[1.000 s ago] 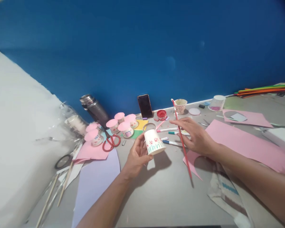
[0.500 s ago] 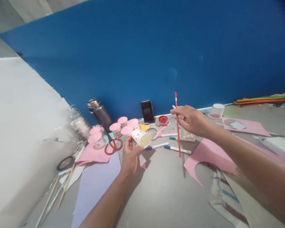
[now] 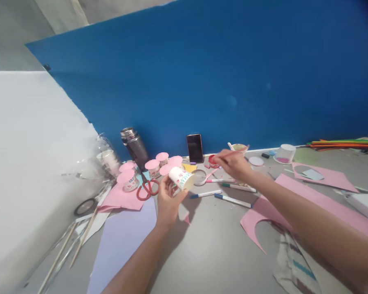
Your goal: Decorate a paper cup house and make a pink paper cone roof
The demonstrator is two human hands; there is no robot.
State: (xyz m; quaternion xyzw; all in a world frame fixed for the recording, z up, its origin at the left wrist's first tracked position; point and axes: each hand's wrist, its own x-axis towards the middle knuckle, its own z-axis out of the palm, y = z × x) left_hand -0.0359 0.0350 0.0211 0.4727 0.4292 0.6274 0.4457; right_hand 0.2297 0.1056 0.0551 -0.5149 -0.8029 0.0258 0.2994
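My left hand (image 3: 168,204) is closed around a small white paper cup (image 3: 180,178) with a printed pattern. The cup is tilted on its side, its open end facing right and down. My right hand (image 3: 233,164) pinches a thin red paintbrush (image 3: 243,149), whose handle end sticks out to the right. The brush's tip is hidden by the fingers, at a small round red pot (image 3: 214,161). Left of the held cup stand several similar cups with pink paper discs (image 3: 152,164) on top. Red-handled scissors (image 3: 147,190) lie beside them.
A dark flask (image 3: 135,149) and a phone (image 3: 195,148) stand by the blue wall. Capped markers (image 3: 233,201) and a roll of tape (image 3: 199,177) lie mid-table. Pink paper (image 3: 282,204) is at right, a lilac sheet (image 3: 122,245) at left. A clear cup (image 3: 285,153) stands back right.
My right hand has moved left and down with the paintbrush, which has turned from upright to nearly level and reached the red pot. My left hand still holds the paper cup, turned slightly.
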